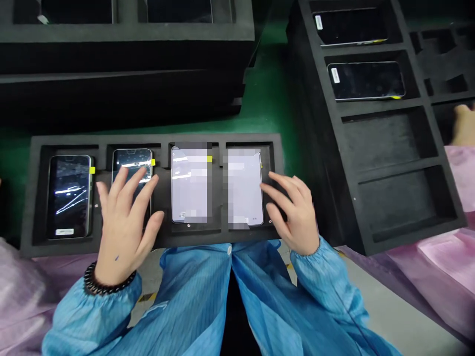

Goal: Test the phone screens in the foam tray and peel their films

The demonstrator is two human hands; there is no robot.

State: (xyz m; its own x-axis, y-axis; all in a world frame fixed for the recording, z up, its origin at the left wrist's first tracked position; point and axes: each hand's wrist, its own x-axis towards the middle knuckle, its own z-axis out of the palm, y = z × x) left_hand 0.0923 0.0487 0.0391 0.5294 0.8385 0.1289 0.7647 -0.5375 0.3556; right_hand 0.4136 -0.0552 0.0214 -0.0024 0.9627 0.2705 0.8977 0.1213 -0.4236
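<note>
- Right now the left hand (pixel 124 225) is lying flat with its fingers spread wide apart, holding nothing. Its fingertips are resting on the second phone (pixel 132 170) in the black foam tray (pixel 37 198).
- Just to the left of that hand, another dark phone (pixel 70 197) is sitting in its own slot.
- The right hand (pixel 295 215) is also open, fingers apart and a little bent, gripping nothing. Its fingertips are touching the right edge of the bright phone (pixel 243 190) beside it.
- Between the two hands, one more bright phone (pixel 190 185) is sitting in its slot.
- I think a phone could get smudged or scratched, because bare fingers are pressing on the glass.
- I think a phone could slip and drop if a hand is lifting it by only one edge.
- The tray is sitting near the front edge of the table, just above the person's blue coat (pixel 208 301), so a push could be tipping it toward the lap.
- Far to the right of the right hand, a bigger foam tray (pixel 393 198) is holding two dark phones (pixel 365 80), with bare slots below.
- The table is green (pixel 274 99), and more black trays (pixel 126 54) are stacking up behind.
- Another person's hand (pixel 463 123) is showing at the far right.
</note>
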